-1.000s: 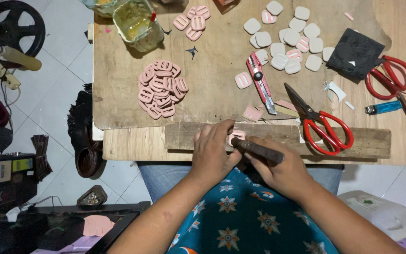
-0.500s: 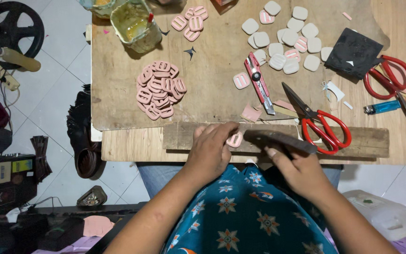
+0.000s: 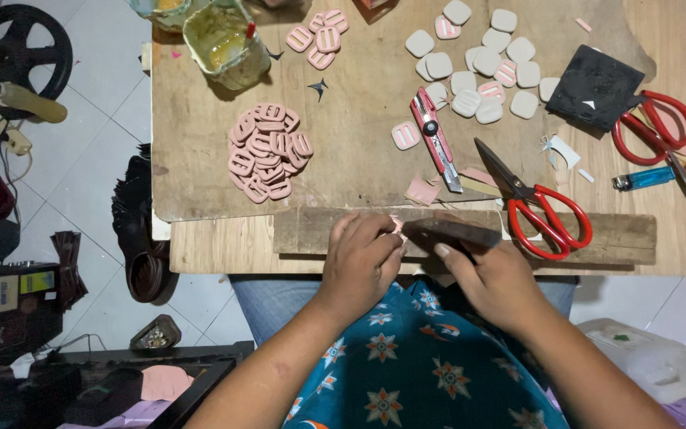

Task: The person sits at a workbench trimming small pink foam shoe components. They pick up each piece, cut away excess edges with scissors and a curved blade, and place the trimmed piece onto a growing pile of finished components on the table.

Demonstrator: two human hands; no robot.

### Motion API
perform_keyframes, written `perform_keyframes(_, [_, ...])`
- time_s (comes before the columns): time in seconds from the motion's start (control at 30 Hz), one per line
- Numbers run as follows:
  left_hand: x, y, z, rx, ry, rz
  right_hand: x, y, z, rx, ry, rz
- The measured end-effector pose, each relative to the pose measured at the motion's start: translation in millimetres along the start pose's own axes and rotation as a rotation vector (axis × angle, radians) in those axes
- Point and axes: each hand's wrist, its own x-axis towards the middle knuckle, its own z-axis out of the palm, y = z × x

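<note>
The left hand (image 3: 363, 258) rests at the near edge of the table, fingers curled down, pinching a small pink piece (image 3: 396, 224) against a wooden block (image 3: 311, 230). Only a corner of the piece shows past the fingertips, so its shape and heading are hard to read; it seems to lie flat on the block, just ahead of and to the right of the left knuckles.

The right hand (image 3: 495, 282) sits just beside it, closed around a dark flat tool (image 3: 450, 232). The tool's long axis runs left to right along the block, and its left end points at the pink piece and meets it, or nearly so. The piece thus lies between the two hands, closer to the left, which covers most of it; the right hand reaches it only through the tool.

The block itself is long and narrow, lying crosswise on the table (image 3: 359, 151), parallel to its near edge. Right of the hands, red-handled scissors (image 3: 537, 206) lie across the block, blades pointing up and left. Farther out sit a red box cutter (image 3: 435, 135), lengthwise away from the person, a heap of pink buckles (image 3: 267, 151) to the left, a cluster of pale square pieces (image 3: 482, 59) to the far right, and a jar of yellowish glue (image 3: 224, 44) at the far left corner.
</note>
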Motion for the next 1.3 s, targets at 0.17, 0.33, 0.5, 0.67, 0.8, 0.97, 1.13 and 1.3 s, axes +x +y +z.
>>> perform_keyframes(0.17, [-1,-1,-3,-0.013,0.013,0.018,7,-14,0,-0.059,0.093,-0.262])
perform_keyframes(0.33, [-2,-2,-2,-0.038,0.030,-0.026,1,-17,-10,-0.114,0.054,-0.422])
perform_keyframes(0.5, [-1,-3,0,-0.047,0.053,-0.093,0,-14,-10,-0.126,0.047,-0.324])
perform_keyframes(0.67, [1,-1,-2,-0.025,0.047,-0.089,-2,-12,3,-0.058,0.054,-0.398])
perform_keyframes(0.8, [0,1,-7,0.030,-0.002,-0.074,-8,-4,-15,0.028,0.014,-0.292])
perform_keyframes(0.97, [-1,-5,-6,-0.041,0.086,-0.039,-24,-5,-35,0.187,0.062,-0.201])
perform_keyframes(1.13, [2,-10,-1,-0.680,0.110,-0.473,-47,-6,-41,0.202,0.118,0.016])
perform_keyframes(1.3, [1,-4,-2,-1.004,0.018,-0.746,-40,-3,-30,0.202,0.087,-0.258])
